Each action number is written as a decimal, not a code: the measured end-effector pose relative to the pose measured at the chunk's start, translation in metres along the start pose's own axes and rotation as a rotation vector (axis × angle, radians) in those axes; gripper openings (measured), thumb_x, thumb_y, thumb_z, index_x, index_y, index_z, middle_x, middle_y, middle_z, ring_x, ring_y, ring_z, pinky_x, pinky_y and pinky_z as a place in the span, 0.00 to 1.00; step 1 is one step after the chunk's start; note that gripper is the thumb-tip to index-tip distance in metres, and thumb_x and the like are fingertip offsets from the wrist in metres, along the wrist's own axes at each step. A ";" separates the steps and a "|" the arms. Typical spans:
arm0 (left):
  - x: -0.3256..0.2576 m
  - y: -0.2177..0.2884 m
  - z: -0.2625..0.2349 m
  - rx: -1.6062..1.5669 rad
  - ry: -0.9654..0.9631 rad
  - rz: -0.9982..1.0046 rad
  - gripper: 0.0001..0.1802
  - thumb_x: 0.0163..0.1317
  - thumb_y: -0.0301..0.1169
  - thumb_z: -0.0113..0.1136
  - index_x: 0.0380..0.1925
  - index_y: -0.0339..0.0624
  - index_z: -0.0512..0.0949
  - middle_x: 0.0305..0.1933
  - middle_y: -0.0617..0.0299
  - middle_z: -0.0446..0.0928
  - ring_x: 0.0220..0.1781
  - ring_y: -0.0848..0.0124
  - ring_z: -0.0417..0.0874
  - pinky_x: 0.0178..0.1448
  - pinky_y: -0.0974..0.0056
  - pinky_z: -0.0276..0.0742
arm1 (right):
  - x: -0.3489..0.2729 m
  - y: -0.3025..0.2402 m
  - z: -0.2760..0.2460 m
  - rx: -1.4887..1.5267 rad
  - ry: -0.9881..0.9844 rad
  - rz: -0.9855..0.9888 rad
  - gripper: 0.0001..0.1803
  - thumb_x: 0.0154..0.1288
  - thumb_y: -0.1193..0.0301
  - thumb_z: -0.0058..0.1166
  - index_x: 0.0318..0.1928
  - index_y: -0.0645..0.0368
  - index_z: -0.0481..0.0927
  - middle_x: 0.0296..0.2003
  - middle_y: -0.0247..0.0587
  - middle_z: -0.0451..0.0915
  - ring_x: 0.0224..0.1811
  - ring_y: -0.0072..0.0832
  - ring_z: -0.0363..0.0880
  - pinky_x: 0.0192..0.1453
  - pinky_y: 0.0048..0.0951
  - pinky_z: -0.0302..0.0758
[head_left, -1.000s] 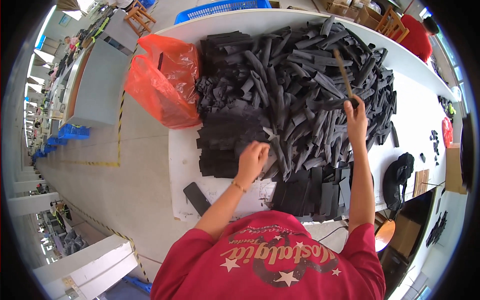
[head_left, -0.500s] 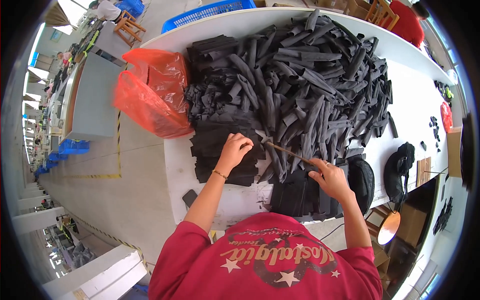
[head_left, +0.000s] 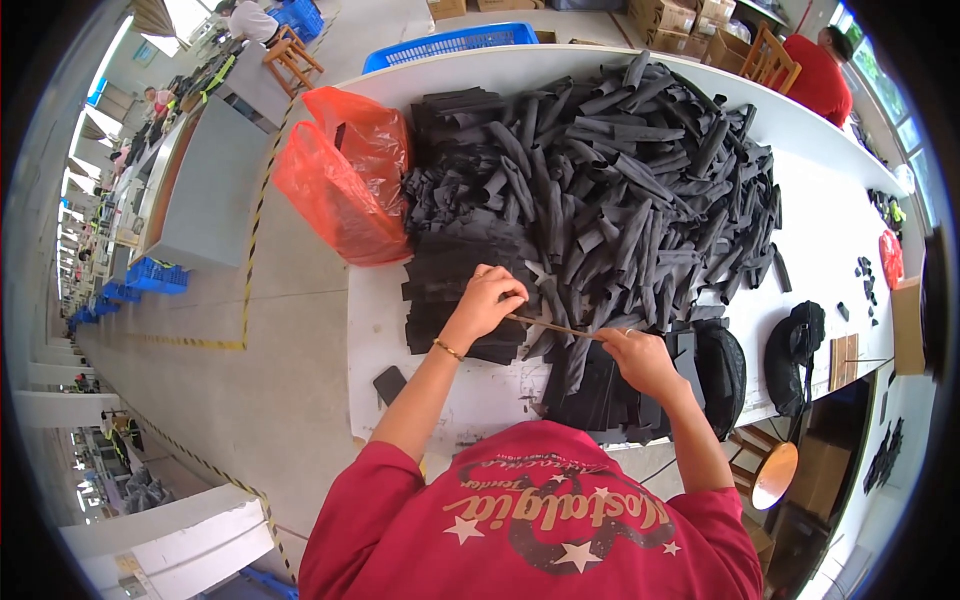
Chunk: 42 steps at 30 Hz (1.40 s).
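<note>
Above the white tabletop (head_left: 490, 395), the right hand (head_left: 638, 358) grips a thin brown stick (head_left: 555, 326) extending toward the curled left hand (head_left: 487, 300), whose hold cannot be determined, with rolled charcoal-grey fabric pieces (head_left: 633, 235) heaped beyond both hands.

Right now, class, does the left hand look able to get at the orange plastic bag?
Probably yes: only low dark pieces seem to lie between the left hand and the orange plastic bag, nothing tall blocking it.
</note>
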<state>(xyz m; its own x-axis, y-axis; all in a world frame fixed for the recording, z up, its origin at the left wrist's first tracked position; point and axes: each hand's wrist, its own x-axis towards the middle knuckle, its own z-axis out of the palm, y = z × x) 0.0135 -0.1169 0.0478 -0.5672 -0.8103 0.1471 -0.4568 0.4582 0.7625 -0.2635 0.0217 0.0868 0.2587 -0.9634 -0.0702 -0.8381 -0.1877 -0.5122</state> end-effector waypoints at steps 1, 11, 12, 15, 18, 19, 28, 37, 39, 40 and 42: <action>-0.001 0.003 -0.002 0.006 0.016 0.042 0.03 0.52 0.29 0.65 0.28 0.46 0.82 0.30 0.66 0.73 0.43 0.64 0.69 0.52 0.62 0.66 | -0.001 -0.007 -0.006 0.028 0.019 0.000 0.10 0.66 0.68 0.51 0.47 0.51 0.78 0.30 0.43 0.79 0.33 0.43 0.80 0.36 0.42 0.75; -0.021 -0.003 -0.026 0.001 0.014 -0.070 0.04 0.53 0.29 0.64 0.30 0.45 0.82 0.31 0.65 0.74 0.45 0.63 0.68 0.54 0.62 0.66 | -0.033 -0.009 -0.030 0.075 0.072 0.068 0.10 0.65 0.69 0.51 0.46 0.52 0.79 0.31 0.44 0.80 0.34 0.45 0.80 0.37 0.42 0.75; -0.020 -0.002 -0.025 -0.004 0.012 -0.066 0.04 0.52 0.29 0.64 0.29 0.45 0.82 0.32 0.65 0.74 0.46 0.63 0.68 0.53 0.62 0.67 | -0.032 -0.009 -0.027 0.055 0.063 0.056 0.10 0.65 0.69 0.51 0.46 0.52 0.79 0.31 0.44 0.80 0.33 0.45 0.80 0.36 0.42 0.75; -0.018 0.010 -0.019 0.007 -0.017 -0.047 0.04 0.52 0.30 0.65 0.29 0.45 0.82 0.33 0.65 0.75 0.46 0.63 0.69 0.54 0.62 0.67 | -0.021 -0.009 -0.009 -0.023 0.067 -0.002 0.12 0.65 0.69 0.50 0.48 0.51 0.79 0.31 0.47 0.81 0.32 0.46 0.80 0.34 0.42 0.75; -0.020 0.033 -0.002 0.059 -0.045 0.107 0.05 0.50 0.32 0.66 0.29 0.47 0.83 0.35 0.64 0.75 0.49 0.61 0.69 0.55 0.60 0.67 | 0.005 -0.034 0.017 0.079 0.119 -0.005 0.13 0.65 0.70 0.50 0.50 0.51 0.77 0.32 0.49 0.81 0.32 0.46 0.81 0.33 0.43 0.75; -0.019 0.046 0.007 0.066 -0.059 0.179 0.05 0.50 0.32 0.66 0.28 0.47 0.83 0.37 0.64 0.75 0.50 0.61 0.69 0.55 0.59 0.67 | 0.013 -0.034 0.032 0.091 0.066 0.038 0.16 0.64 0.71 0.50 0.53 0.53 0.75 0.33 0.52 0.81 0.34 0.47 0.81 0.35 0.44 0.76; -0.073 0.031 0.048 -1.646 0.525 -0.506 0.16 0.63 0.37 0.62 0.43 0.37 0.77 0.35 0.56 0.79 0.41 0.60 0.81 0.54 0.55 0.76 | 0.009 -0.072 0.104 0.677 0.108 0.108 0.19 0.61 0.80 0.46 0.54 0.64 0.74 0.22 0.43 0.75 0.25 0.26 0.76 0.31 0.29 0.72; -0.059 0.033 0.039 -1.590 0.824 -0.697 0.11 0.63 0.35 0.63 0.34 0.37 0.78 0.26 0.62 0.76 0.25 0.70 0.77 0.34 0.62 0.77 | -0.026 -0.093 0.118 0.577 0.070 0.229 0.08 0.67 0.71 0.51 0.36 0.65 0.74 0.25 0.63 0.75 0.32 0.59 0.77 0.31 0.47 0.71; -0.059 0.032 0.041 -1.450 0.869 -0.772 0.12 0.62 0.36 0.64 0.33 0.37 0.79 0.19 0.68 0.71 0.16 0.79 0.66 0.20 0.72 0.62 | -0.042 -0.084 0.117 0.587 0.031 0.277 0.08 0.68 0.72 0.49 0.36 0.65 0.76 0.22 0.58 0.75 0.25 0.53 0.76 0.29 0.38 0.71; -0.064 0.021 0.040 -1.466 0.862 -0.712 0.12 0.63 0.37 0.63 0.33 0.38 0.79 0.17 0.70 0.69 0.14 0.81 0.63 0.18 0.73 0.57 | -0.054 -0.077 0.118 0.615 0.021 0.200 0.08 0.68 0.72 0.50 0.36 0.65 0.76 0.22 0.57 0.74 0.24 0.50 0.76 0.28 0.37 0.71; -0.069 0.007 0.036 -1.475 0.866 -0.669 0.14 0.64 0.40 0.61 0.35 0.39 0.78 0.12 0.74 0.62 0.10 0.83 0.55 0.14 0.74 0.46 | -0.077 -0.070 0.111 0.594 -0.025 0.139 0.07 0.68 0.72 0.50 0.36 0.64 0.77 0.20 0.54 0.74 0.21 0.44 0.76 0.27 0.35 0.71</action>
<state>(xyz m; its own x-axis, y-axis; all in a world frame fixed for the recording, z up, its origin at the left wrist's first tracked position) 0.0247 -0.0445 0.0200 0.1242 -0.8583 -0.4979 0.7435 -0.2518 0.6196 -0.1712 0.1302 0.0332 0.1837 -0.9650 -0.1870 -0.4555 0.0850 -0.8861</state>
